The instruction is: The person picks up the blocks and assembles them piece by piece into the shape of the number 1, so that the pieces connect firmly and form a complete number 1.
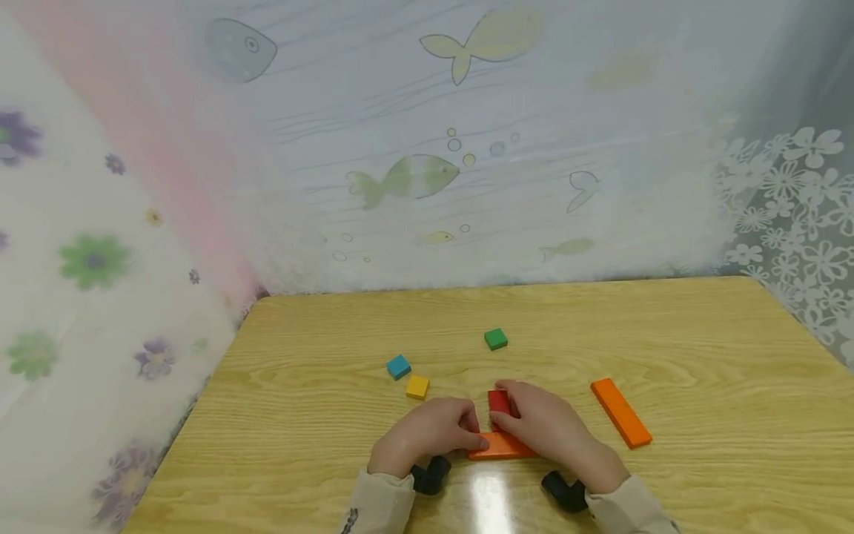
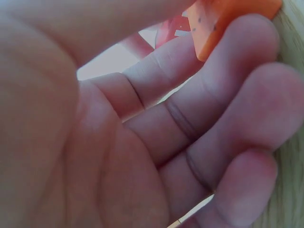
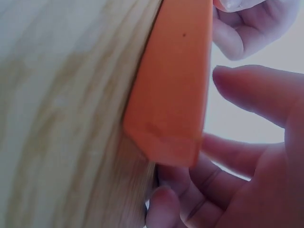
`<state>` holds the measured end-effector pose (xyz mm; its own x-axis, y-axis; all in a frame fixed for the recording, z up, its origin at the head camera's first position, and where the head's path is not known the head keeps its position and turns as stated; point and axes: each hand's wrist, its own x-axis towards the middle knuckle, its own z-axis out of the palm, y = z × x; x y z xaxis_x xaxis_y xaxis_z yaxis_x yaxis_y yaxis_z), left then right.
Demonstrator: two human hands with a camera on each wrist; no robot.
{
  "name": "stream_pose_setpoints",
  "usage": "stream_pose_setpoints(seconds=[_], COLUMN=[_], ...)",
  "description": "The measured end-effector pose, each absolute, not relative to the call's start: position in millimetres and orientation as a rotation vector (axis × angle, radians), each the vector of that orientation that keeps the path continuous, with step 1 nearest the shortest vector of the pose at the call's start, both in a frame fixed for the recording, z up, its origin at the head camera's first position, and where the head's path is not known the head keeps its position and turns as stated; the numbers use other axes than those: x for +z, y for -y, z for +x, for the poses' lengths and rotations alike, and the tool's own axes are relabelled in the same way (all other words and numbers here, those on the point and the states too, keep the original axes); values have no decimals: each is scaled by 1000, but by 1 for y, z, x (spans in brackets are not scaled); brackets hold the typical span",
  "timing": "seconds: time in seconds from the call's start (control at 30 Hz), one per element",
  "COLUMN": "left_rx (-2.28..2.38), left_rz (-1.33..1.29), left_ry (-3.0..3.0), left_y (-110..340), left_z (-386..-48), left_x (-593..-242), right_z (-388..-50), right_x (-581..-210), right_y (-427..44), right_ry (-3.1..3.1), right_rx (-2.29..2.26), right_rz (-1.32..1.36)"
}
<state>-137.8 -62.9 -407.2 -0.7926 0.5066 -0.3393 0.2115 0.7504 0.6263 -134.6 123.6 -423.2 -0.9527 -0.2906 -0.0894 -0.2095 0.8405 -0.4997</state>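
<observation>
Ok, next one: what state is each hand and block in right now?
Left hand: gripping the near orange bar by its left end
Right hand: holding the red block
Near orange bar: held, running left to right
Red block: held, beyond the near orange bar
Other orange bar: unheld, flat, slanted
Green block: unheld, flat
Blue block: unheld, flat
Yellow block: unheld, flat

A yellowish wood-grain table (image 1: 267,415) fills the lower half of the head view. Behind it rises a pale backdrop (image 1: 373,111) printed with fish (image 1: 427,176) and bubbles (image 1: 468,159). At left, a white panel (image 1: 73,193) carries purple and green flowers (image 1: 96,261); at the right edge, white blossoms (image 1: 814,146) pattern a greyish area (image 1: 817,89). A bright reflection (image 1: 490,504) gleams at bottom centre.
</observation>
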Motion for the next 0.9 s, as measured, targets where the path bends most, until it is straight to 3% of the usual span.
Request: stream_pose_setpoints(seconds=[0.9], left_rx=[817], left_rz=[555], left_ry=[-2417], left_y=[64], left_z=[-140], left_x=[-410], right_z=[-138], right_x=[-424], right_y=[-132], right_ry=[-2755], right_rx=[-738], right_rz=[-533])
